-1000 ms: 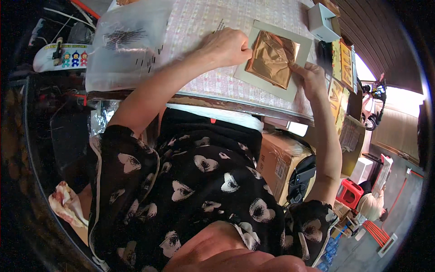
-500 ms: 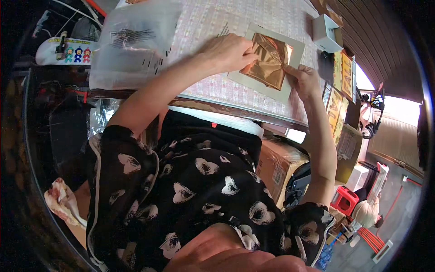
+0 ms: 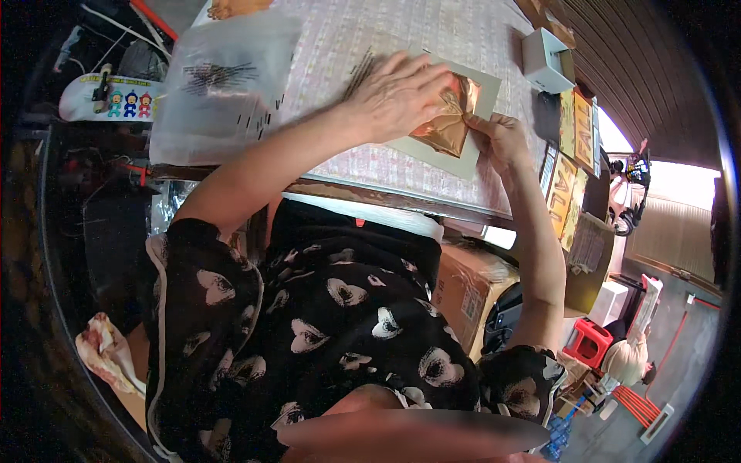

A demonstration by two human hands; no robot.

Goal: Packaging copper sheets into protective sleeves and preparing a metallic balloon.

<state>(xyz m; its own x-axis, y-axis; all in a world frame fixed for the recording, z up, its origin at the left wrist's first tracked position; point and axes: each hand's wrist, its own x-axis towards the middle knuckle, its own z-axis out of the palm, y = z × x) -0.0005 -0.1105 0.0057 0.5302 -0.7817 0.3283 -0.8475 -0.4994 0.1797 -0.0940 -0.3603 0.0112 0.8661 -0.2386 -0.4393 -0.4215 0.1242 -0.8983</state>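
A shiny copper-coloured foil sheet (image 3: 455, 127), creased, lies over a grey square card (image 3: 465, 166) on the table. My left hand (image 3: 405, 96) is spread flat across the foil's left part, fingers outstretched and hiding that side. At the right edge, my right hand (image 3: 503, 139) pinches the foil between thumb and fingers, with creases running out from the grip. Part of the card is covered by the foil and both hands. Left of the hands, thin dark strips (image 3: 220, 75) are piled on a translucent plastic sheet (image 3: 185, 135).
A patterned cloth (image 3: 370, 31) covers the table. An open white box (image 3: 544, 62) stands at the far right, with yellow lettered panels (image 3: 566, 193) beside the table's right edge. Below the table is a cardboard box (image 3: 471, 289). A red stool (image 3: 587, 342) stands farther right.
My left hand has gone from closed fingers at the foil's left side to lying spread over it. My right hand still pinches the right edge. The view has shifted slightly.
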